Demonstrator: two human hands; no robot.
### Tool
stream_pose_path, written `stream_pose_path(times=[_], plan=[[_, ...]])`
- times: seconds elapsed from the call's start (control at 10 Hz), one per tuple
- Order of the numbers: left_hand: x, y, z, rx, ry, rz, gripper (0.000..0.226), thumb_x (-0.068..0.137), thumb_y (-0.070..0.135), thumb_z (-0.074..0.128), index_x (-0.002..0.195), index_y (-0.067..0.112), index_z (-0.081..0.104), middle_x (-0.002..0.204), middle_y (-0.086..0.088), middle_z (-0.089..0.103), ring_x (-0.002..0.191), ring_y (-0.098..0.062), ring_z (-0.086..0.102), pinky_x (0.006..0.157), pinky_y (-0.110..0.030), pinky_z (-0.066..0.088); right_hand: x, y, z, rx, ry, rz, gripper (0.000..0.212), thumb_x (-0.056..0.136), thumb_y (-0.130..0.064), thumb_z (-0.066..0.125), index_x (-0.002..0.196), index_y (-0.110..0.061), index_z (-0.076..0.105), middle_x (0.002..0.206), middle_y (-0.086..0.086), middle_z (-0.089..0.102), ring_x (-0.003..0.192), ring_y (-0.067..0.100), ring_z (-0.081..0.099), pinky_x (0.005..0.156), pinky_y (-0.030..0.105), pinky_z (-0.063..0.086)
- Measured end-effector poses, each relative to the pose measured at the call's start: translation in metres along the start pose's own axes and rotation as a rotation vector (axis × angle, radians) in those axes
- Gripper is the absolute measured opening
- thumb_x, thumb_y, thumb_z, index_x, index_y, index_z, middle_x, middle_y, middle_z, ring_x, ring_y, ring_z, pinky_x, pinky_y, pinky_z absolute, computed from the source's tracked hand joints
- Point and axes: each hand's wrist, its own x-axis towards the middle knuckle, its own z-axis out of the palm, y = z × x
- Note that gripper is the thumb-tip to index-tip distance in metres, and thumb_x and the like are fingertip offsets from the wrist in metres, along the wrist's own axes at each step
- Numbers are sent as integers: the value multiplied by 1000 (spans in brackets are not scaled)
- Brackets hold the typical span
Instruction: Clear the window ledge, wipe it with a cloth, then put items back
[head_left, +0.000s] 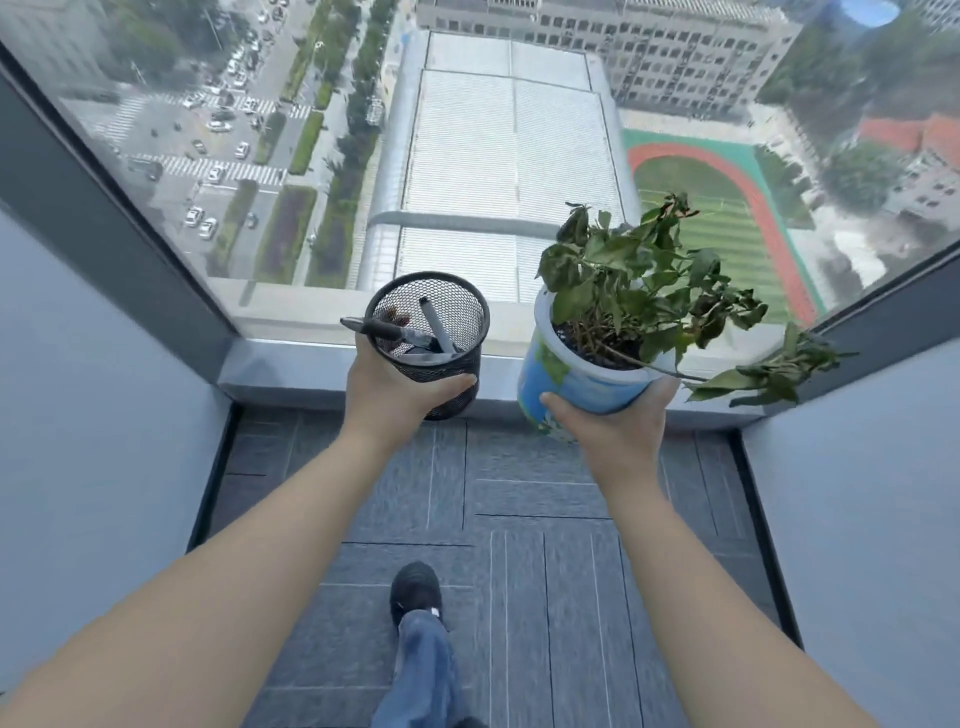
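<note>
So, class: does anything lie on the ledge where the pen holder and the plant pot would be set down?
Nothing visible does. The ledge looks bare; the left hand holds the pen holder and the right hand the plant pot in front of it.

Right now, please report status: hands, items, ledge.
Left hand gripping mesh pen holder. Right hand gripping potted plant. Both held at the window ledge. Visible ledge bare, no cloth seen.

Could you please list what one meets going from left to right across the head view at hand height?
Dark grey window frame → left hand → black wire-mesh pen holder with markers → blue and white plastic pot holding a leafy green plant → right hand → long drooping plant branch.
</note>
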Motion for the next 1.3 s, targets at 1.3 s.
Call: stream_pose_path(times=[1.3], plan=[[307,-447,215,144,-69,23,93,40,39,82,120,14,42,123,-5,58,114,-16,54,105,-36,39,216,516,150,9,-110,191,76,64,-10,81,123,-10,34,128,5,49,114,9,51,102,28,45]])
